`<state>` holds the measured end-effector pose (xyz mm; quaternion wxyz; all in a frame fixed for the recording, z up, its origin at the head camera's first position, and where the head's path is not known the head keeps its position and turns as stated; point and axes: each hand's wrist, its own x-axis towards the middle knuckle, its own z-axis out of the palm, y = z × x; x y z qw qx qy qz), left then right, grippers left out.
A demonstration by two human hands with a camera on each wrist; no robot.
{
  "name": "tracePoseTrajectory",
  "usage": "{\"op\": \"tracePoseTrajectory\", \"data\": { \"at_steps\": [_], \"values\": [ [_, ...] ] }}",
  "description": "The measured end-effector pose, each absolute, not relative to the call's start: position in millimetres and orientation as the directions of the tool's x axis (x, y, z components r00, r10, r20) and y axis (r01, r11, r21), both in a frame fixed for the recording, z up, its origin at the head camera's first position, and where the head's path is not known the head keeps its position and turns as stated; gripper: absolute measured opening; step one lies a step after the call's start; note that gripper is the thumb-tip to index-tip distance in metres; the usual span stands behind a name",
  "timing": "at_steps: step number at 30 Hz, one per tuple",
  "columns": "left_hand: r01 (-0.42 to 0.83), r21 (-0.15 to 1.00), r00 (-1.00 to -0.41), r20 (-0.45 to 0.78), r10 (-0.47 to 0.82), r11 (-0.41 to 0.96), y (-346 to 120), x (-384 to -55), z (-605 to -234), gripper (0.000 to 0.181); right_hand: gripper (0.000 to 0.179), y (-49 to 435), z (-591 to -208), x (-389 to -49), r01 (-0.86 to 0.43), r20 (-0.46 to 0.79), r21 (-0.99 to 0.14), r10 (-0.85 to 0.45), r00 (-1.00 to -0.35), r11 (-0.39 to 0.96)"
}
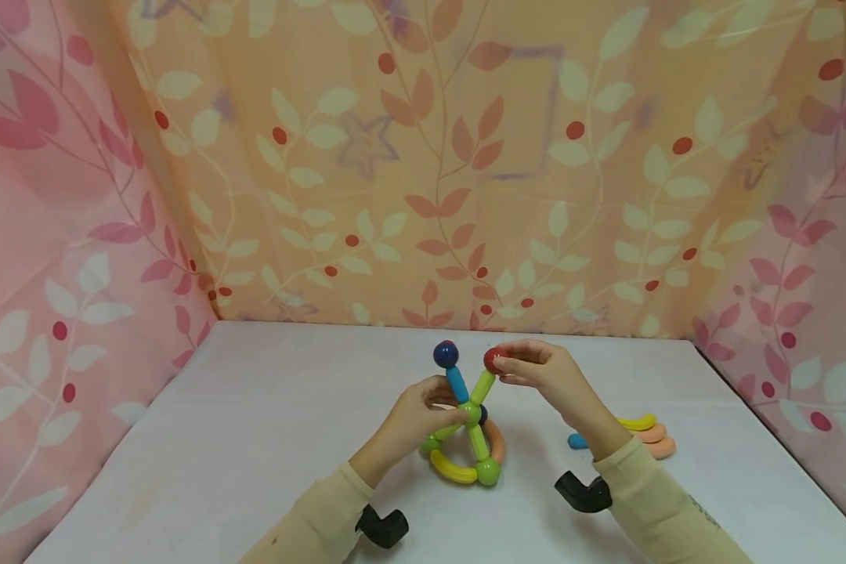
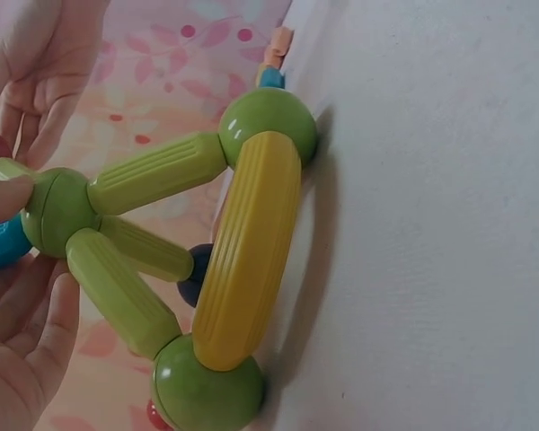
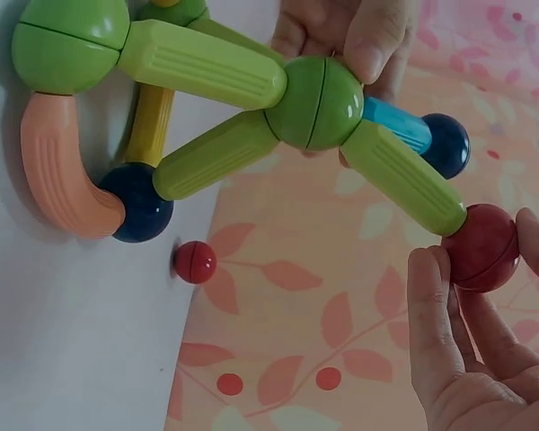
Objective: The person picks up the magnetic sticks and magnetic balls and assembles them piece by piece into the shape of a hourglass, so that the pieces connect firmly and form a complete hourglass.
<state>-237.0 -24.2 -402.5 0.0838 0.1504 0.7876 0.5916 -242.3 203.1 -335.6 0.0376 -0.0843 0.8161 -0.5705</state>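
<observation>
A toy figure of rods and balls stands on the white table [image 1: 303, 407]. Its central green ball [image 3: 314, 103] is held by my left hand [image 1: 412, 415], thumb in front and fingers behind. Green rods run down from it to a ring with a yellow curved rod [image 2: 249, 251], an orange curved rod [image 3: 58, 166], green balls and a dark blue ball [image 3: 139, 202]. A blue rod [image 1: 457, 385] rises from the centre with another dark blue ball [image 1: 446, 354] on top. My right hand [image 1: 546, 376] pinches a red ball [image 3: 481, 248] at the end of the upper green rod [image 3: 409, 178].
Right of the figure lie loose pieces: a yellow curved rod [image 1: 638, 421], orange curved rods [image 1: 659, 448] and a blue rod [image 1: 578, 442], partly behind the right forearm. A loose red ball [image 3: 195, 262] lies on the table beyond the figure. Patterned curtains [image 1: 423, 196] enclose the table.
</observation>
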Motion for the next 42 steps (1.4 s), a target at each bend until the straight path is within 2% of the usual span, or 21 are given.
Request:
{"op": "tracePoseTrajectory", "data": {
  "at_steps": [15,24,28,36,42],
  "values": [
    [0.130,0.965,-0.940,0.047,0.338,0.228,-21,-234,-402,0.041,0.053,203,-341,-240,-0.077,0.026,-0.951,-0.169,-0.985,0.299],
    [0.120,0.981,-0.937,0.060,0.345,0.155,-20,-234,-403,0.048,0.057,211,-347,-234,-0.082,0.028,-0.959,-0.196,-0.980,0.272],
    [0.113,0.982,-0.938,0.056,0.343,0.150,-19,-233,-404,0.049,0.059,223,-353,-228,-0.073,0.017,-0.945,-0.176,-0.984,0.320],
    [0.114,0.984,-0.937,0.061,0.343,0.137,-18,-234,-404,0.048,0.064,263,-370,-222,0.017,-0.042,-0.853,-0.036,-0.998,0.522],
    [0.132,0.981,-0.934,0.076,0.350,0.139,-19,-234,-405,0.047,0.065,287,-385,-217,0.054,-0.077,-0.835,-0.019,-0.997,0.548]
  ]
}}
